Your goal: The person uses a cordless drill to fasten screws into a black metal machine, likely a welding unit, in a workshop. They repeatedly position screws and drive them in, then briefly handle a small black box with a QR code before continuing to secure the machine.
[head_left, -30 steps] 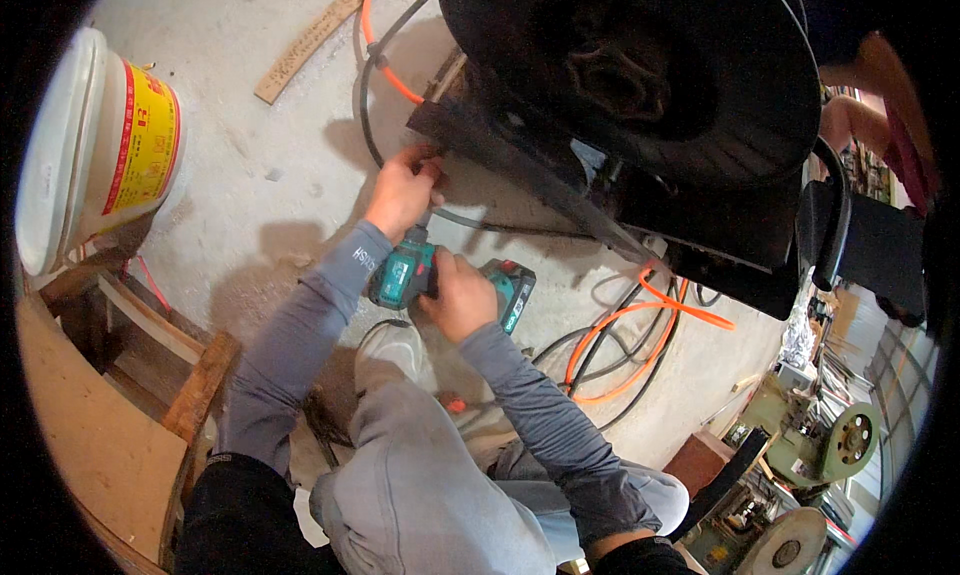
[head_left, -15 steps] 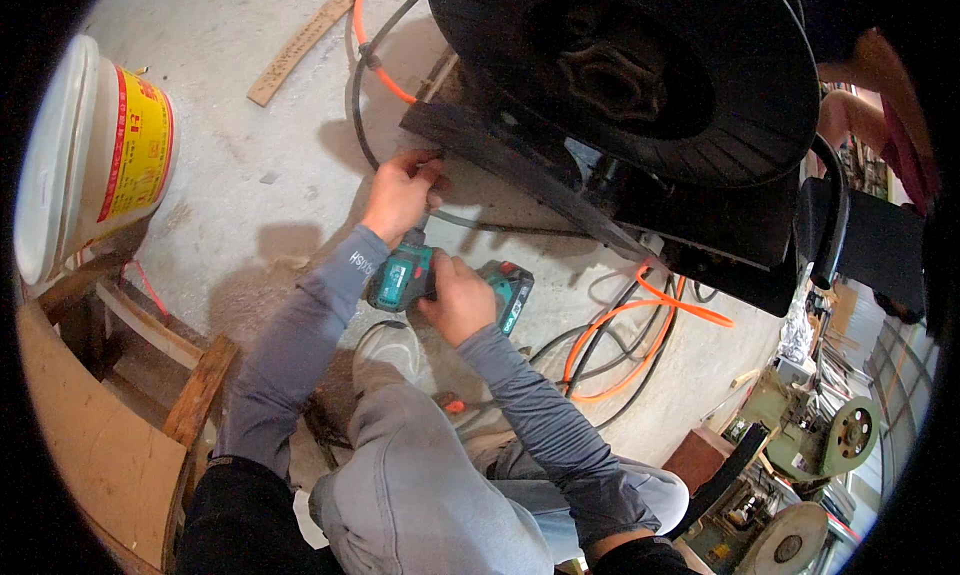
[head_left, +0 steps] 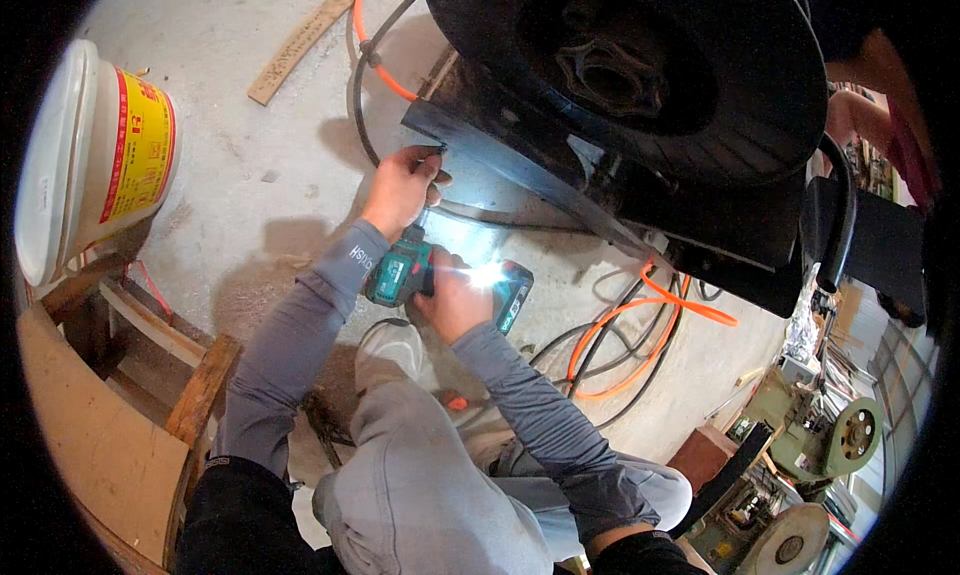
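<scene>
A teal and black cordless drill is gripped by my right hand, with its battery end out to the right. Its lamp glows and lights the floor and the dark metal bar in front of it. Just beyond the drill's nose, my left hand is closed in a pinch beside the end of that bar. Whatever lies between its fingertips is too small to make out. The bar runs along the near side of a black machine with a large round black reel.
Orange and black cables lie coiled on the floor to the right. A lidded white bucket stands at left, near a wooden frame. A wooden strip lies at the back. Another person's arm shows at far right, above green machinery.
The drill's lamp has come on and brightens the bar and floor. Both hands stay in nearly the same place.
</scene>
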Tool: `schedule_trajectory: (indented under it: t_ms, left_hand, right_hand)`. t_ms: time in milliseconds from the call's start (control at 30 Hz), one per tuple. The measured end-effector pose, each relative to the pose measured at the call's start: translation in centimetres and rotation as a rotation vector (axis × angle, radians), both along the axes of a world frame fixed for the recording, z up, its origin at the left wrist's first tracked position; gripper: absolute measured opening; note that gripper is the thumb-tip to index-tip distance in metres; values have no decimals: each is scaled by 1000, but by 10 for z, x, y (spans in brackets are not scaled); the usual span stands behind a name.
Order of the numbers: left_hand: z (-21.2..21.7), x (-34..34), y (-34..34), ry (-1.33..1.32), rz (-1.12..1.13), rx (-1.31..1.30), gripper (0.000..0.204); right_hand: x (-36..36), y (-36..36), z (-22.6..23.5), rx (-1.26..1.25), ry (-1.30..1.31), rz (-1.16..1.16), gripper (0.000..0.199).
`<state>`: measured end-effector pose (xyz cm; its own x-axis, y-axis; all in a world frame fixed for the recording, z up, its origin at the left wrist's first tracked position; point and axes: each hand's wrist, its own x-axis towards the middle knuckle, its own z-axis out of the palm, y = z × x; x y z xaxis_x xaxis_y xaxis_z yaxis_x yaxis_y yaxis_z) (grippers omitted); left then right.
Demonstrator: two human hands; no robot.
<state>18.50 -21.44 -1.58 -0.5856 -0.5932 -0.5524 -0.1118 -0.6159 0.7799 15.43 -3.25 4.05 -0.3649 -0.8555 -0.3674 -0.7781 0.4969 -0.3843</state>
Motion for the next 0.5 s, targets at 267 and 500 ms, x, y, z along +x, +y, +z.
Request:
schedule_trajectory:
  t_ms: [267,500]
  left_hand:
    - [-3,2,-1,61,15,16,26]
    - [1,-3,-2,5,45,40,19]
  right_hand:
    - [-1,-4,-2,32,-17,-27,61]
    - [-3,0,-12,35,-12,17,58]
